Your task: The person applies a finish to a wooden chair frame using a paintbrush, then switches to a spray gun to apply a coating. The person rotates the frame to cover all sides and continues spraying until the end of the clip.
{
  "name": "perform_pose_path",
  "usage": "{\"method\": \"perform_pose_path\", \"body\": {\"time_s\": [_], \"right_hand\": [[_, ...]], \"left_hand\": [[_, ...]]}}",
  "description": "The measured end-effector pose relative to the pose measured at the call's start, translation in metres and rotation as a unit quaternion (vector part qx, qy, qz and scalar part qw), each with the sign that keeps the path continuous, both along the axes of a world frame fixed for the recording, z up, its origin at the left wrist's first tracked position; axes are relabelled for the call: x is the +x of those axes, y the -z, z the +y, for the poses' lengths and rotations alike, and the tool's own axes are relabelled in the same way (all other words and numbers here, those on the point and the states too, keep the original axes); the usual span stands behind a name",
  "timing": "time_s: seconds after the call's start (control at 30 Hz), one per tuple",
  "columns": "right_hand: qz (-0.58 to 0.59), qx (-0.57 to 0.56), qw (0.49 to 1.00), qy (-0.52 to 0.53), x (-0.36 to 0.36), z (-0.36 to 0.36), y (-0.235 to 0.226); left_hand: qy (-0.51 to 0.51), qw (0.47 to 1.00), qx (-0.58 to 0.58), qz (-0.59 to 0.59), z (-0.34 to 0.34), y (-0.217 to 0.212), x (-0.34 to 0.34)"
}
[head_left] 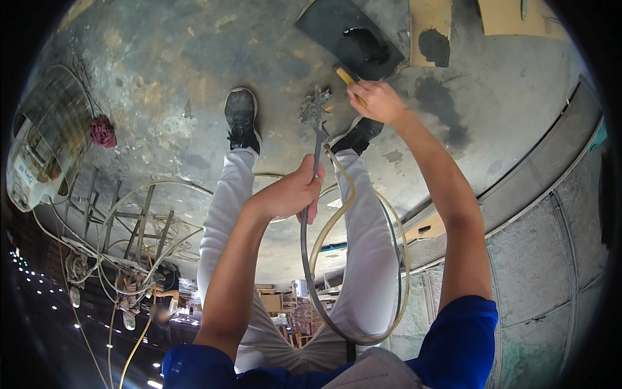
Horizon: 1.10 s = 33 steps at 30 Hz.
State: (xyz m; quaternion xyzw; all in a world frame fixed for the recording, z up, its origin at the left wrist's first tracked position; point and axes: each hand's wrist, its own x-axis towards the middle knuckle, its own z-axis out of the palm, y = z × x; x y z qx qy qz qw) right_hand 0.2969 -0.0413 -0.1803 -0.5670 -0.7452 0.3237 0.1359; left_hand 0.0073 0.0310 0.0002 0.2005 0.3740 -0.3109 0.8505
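Observation:
My left hand is closed around a long grey flexible strip or hose. Its upper end rises past a cluttered metallic object between my shoes, whose kind I cannot make out. From there, it curves down over my right thigh. Farther forward and to the right, my right hand grips a slim yellow-handled tool; its working end is hard to tell. Just beyond that tool lies a dark flat panel with a glossy black wet patch. A yellowish clear hose loops beside the grey strip.
Cardboard pieces, one black-stained, lie beside the panel. At left are a round clear-and-white container, a dark red cloth and a metal rack tangled with hoses. Another person is at lower left. Grey panels line the right.

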Motion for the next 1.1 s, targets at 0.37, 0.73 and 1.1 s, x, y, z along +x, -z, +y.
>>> {"method": "perform_pose_path", "body": {"time_s": [0.37, 0.73, 1.1], "right_hand": [[-0.055, 0.004, 0.997, 0.054, -0.008, 0.003, 0.004], [-0.039, 0.033, 0.997, 0.053, -0.021, -0.004, 0.005], [-0.082, 0.054, 0.995, 0.031, -0.014, 0.003, 0.008]], "left_hand": [[-0.012, 1.0, 0.003, 0.003, 0.0, -0.001, 0.001], [-0.012, 1.0, 0.002, -0.016, 0.004, 0.0, -0.002], [-0.023, 1.0, 0.007, 0.009, 0.002, -0.003, -0.002]]}}
